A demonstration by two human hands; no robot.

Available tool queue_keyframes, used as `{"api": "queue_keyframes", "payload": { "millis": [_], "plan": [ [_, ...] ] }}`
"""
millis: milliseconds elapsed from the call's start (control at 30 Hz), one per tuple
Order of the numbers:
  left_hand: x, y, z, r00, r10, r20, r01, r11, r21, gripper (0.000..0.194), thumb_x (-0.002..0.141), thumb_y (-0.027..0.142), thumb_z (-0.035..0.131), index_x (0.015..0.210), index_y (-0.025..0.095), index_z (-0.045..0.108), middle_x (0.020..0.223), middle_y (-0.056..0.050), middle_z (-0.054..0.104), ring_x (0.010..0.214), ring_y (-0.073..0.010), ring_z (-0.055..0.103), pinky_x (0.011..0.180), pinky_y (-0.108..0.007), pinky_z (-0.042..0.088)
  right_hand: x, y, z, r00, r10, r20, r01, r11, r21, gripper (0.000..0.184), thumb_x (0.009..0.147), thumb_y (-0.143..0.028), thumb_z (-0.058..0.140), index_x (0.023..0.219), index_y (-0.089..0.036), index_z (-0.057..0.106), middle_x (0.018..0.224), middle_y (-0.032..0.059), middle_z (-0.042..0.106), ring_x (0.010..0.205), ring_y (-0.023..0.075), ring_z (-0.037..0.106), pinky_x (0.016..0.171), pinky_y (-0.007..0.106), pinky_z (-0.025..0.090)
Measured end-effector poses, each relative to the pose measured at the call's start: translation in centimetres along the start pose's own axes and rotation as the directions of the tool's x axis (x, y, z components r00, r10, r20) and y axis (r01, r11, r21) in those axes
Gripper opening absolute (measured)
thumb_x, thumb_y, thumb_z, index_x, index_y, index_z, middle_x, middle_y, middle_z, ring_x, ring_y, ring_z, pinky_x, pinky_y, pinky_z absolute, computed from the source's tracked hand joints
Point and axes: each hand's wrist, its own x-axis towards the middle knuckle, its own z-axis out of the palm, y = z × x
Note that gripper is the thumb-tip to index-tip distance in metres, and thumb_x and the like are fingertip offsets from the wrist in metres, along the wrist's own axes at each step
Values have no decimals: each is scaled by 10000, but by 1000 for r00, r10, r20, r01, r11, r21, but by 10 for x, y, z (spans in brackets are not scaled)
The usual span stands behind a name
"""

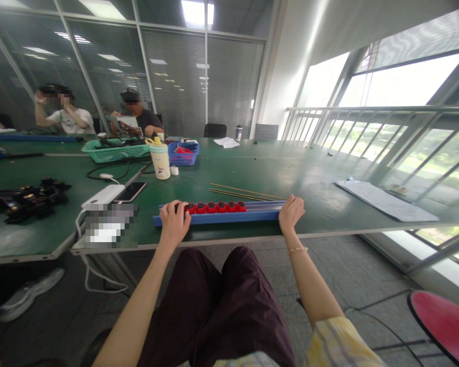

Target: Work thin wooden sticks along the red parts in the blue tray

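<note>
A long blue channel (229, 217) lies on the green table in front of me, close to its front edge. Several red blocks with black tops (211, 207) sit side by side inside it, from the left part to about the middle. My left hand (175, 220) is curled over the channel's left part, its fingertips at the leftmost red block; some of that block is hidden by the fingers. At the other end, my right hand (291, 211) is closed around the channel's tip. Thin brass-coloured rods (237, 193) lie just behind the channel.
Left of the channel are a phone (132, 192), a white power bank (103, 196) and cables. Farther back stand a tumbler (160, 160), a green basket (115, 151) and a blue basket (182, 155). Papers (386, 200) lie right. Two people (72, 120) sit across.
</note>
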Motion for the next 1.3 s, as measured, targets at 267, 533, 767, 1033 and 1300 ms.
{"api": "queue_keyframes", "payload": {
  "millis": [267,533,767,1033,1300],
  "plan": [
    [0,0,0,1000,8,-6,-8,1000,2,353,934,309,445,1213,190,625,1274,-156,518,1176,-333,397,1024,-507,368,-2,-5,-4,994,-98,54,102,992,-76,480,1026,-526,207,904,-189,525,940,156,599,940,300,535,837,424,344],
    [0,2,-2,1000,13,-6,-13,1000,26,348,947,317,438,1206,184,629,1269,-147,524,1172,-328,392,1033,-501,371,-2,-7,-7,974,-171,151,195,967,-165,518,1042,-518,222,911,-172,584,948,125,647,941,252,541,828,351,306],
    [0,1,-2,1000,5,-2,-5,999,32,350,950,318,431,1204,181,630,1272,-158,528,1165,-331,393,1005,-505,387,2,-5,-10,910,-252,330,306,944,-122,365,1022,-438,396,937,-188,647,973,85,673,976,233,535,850,329,283],
    [0,-3,-2,1000,12,-15,-12,1000,20,345,945,318,440,1198,188,636,1264,-151,529,1167,-334,395,1003,-504,386,12,-10,-18,791,-260,554,379,919,-111,323,1008,-389,437,1012,-244,725,1046,84,647,1061,235,530,846,322,320],
    [-2,-7,-4,1000,15,-15,-15,1000,12,348,949,323,437,1205,189,630,1272,-153,533,1169,-333,399,993,-503,389,48,-35,-5,523,-171,835,589,781,-209,335,1013,-372,426,1120,-251,720,1179,116,668,1143,251,571,904,336,413]
  ]
}}
